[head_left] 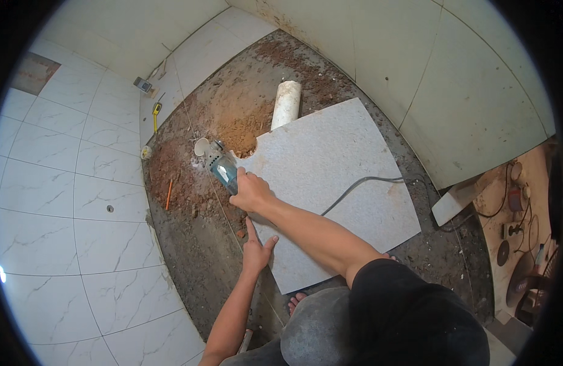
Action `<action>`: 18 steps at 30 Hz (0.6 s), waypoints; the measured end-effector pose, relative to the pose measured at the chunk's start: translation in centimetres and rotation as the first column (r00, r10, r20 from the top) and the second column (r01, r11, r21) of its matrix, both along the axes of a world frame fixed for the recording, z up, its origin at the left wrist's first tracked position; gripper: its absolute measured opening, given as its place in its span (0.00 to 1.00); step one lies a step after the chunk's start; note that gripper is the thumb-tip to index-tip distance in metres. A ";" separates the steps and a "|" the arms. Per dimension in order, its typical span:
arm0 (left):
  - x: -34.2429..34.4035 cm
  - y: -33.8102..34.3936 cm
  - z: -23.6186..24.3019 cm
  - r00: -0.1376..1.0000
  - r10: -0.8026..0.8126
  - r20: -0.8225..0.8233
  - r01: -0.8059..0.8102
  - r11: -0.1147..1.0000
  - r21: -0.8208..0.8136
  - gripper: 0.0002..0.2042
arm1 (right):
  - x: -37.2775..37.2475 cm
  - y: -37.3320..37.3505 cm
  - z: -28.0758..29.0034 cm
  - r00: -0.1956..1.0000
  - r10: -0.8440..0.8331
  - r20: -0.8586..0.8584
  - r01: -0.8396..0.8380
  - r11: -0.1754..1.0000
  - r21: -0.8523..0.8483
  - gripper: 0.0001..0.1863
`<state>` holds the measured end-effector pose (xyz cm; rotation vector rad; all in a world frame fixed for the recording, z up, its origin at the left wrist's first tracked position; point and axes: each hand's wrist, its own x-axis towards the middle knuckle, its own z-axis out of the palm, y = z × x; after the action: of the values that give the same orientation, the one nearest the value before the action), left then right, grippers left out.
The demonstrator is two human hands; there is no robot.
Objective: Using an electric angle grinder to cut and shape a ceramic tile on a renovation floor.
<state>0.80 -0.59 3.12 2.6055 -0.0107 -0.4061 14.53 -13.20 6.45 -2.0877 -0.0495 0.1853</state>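
My right hand (249, 190) grips a teal angle grinder (220, 165), whose pale round disc sits at a notched cutout in a large speckled grey tile (336, 152). A dark cord crosses the tile. My left hand (257, 247) rests at the tile's left edge, index finger stretched forward and thumb apart. A white pipe (286, 100) projects from beyond the tile's back edge.
Dirt and rubble (202, 104) surround the tile on rough concrete. An orange pencil (169, 194), yellow tape measure (156, 113) and grey device (142, 83) are at left. Tiled walls enclose the area. A fan, cables and loose discs (502, 251) lie at right.
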 end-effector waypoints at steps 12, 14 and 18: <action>0.3 -0.8 1.2 0.993 0.063 -0.101 -0.071 0.994 -0.079 0.54 | 1.3 -0.3 0.0 0.987 -0.060 -0.151 0.080 0.989 0.124 0.40; 0.2 -0.2 0.9 0.988 0.096 -0.122 -0.107 0.991 -0.081 0.54 | 1.9 -0.5 0.0 0.987 -0.052 -0.155 0.075 0.986 0.150 0.42; -0.2 0.7 -0.6 0.999 0.034 -0.013 -0.036 0.990 -0.136 0.54 | 3.1 -4.1 0.8 0.996 -0.009 0.094 -0.046 0.823 0.566 0.41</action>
<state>0.62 0.10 2.57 2.4652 0.0105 -0.3932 17.59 -17.30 7.29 -1.4920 -0.1626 0.0701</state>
